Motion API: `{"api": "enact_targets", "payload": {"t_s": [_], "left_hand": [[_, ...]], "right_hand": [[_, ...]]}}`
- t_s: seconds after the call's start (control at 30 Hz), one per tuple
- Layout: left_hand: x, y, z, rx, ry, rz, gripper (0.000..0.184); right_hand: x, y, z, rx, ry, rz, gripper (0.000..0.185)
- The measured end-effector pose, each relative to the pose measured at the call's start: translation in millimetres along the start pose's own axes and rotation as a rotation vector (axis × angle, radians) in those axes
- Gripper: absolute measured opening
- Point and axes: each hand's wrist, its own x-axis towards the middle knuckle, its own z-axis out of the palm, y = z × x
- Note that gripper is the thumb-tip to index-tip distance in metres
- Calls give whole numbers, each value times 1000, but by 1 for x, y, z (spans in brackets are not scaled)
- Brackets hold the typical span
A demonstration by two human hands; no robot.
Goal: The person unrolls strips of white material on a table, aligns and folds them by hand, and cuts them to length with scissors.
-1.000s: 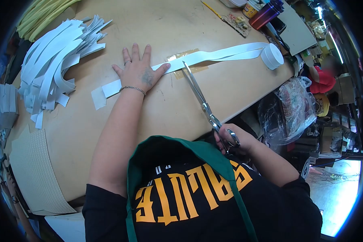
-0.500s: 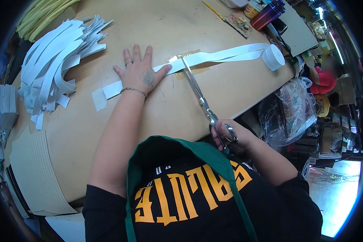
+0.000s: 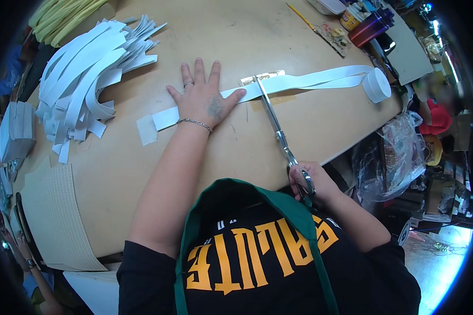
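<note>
My left hand [image 3: 205, 102] lies flat with fingers spread, pressing a white strip [image 3: 310, 81] onto the table. The strip's left end sticks out beyond the hand, next to a pale square of tape [image 3: 146, 130]. In my right hand [image 3: 312, 181] are long metal scissors [image 3: 279, 134], my fingers through the handles. Their blades look nearly closed and cross the strip just right of my left thumb, over a patch of brown tape [image 3: 272, 102]. Rightward the strip runs, doubled, to a white roll [image 3: 377, 85]. Whether it is cut at the blades, I cannot tell.
A heap of cut white strips [image 3: 84, 79] lies at left, with yellow strips [image 3: 63, 21] behind it. A textured sheet [image 3: 58, 220] is at the near left. Far right are a purple bottle [image 3: 370, 29] and a brush [image 3: 302, 16]. A co-worker's arm [image 3: 39, 273] shows lower left.
The whole view has shifted, so things sit further right. The scissor blades look closer together across the strip. My left hand stays flat in place. A co-worker's arm now shows at lower left.
</note>
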Motion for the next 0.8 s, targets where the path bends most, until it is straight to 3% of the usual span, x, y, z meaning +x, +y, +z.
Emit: {"api": "enact_targets", "payload": {"t_s": [0.37,0.8], "left_hand": [[-2,1,1,2,22,22,85],[-1,2,3,44,36,40,84]], "right_hand": [[2,-3,1,52,14,31,41],[4,-6,-2,-4,-23,28,41]]}}
